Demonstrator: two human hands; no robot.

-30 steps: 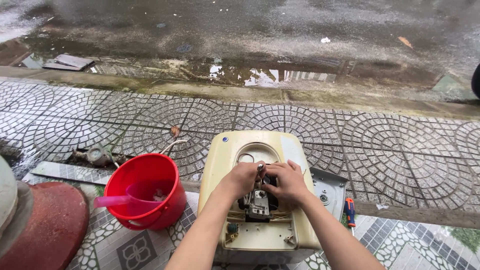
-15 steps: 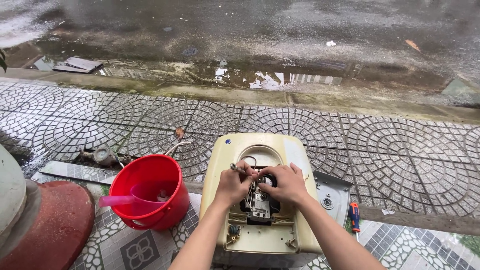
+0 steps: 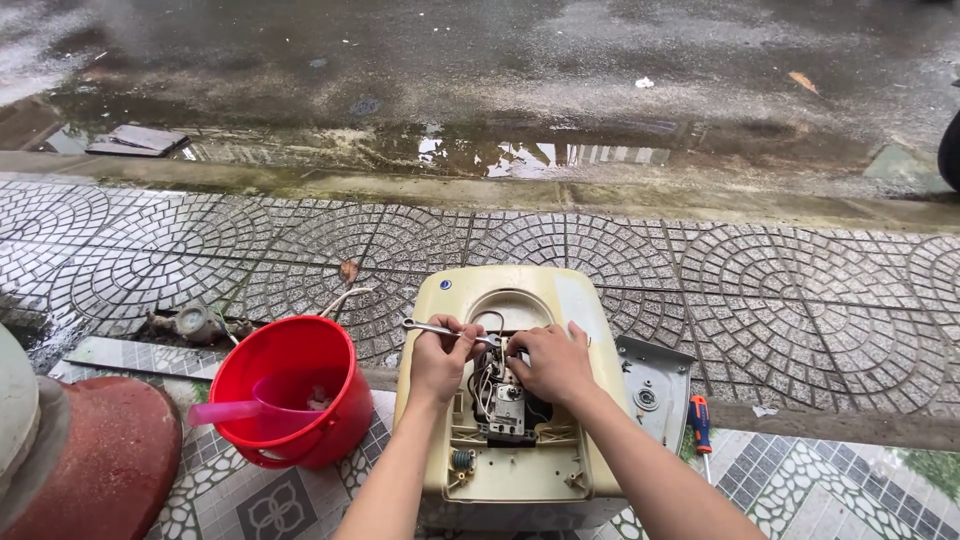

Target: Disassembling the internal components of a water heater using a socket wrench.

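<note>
- The heater (image 3: 510, 400), a cream casing with its cover off, lies flat on the tiled pavement, open face up. This attitude exposes the wiring bay (image 3: 503, 400) to both hands from above.
- The left hand (image 3: 440, 358) is closed around a wrench (image 3: 447, 332). The wrench lies roughly level, its free end pointing left over the casing edge and its working end set at the top of the bay, a position that leaves room to swing the handle.
- The right hand (image 3: 550, 362) is curled over the right side of the bay, fingers down among the wires. It appears to steady a part; what it grips, if anything, cannot be determined.
- The cover (image 3: 652, 385) lies just beside the casing on the right, with a screwdriver (image 3: 701, 421) near it, both within reach.
- A red bucket (image 3: 290, 400) stands to the left of the casing, holding a pink scoop (image 3: 245, 405).
- Hidden or unclear: the fastener under the wrench head is masked by both hands and the wires. The near end of the casing is cut off by the frame edge. A red and pale object at lower left is only partly in view. The bucket contents are indistinct.
</note>
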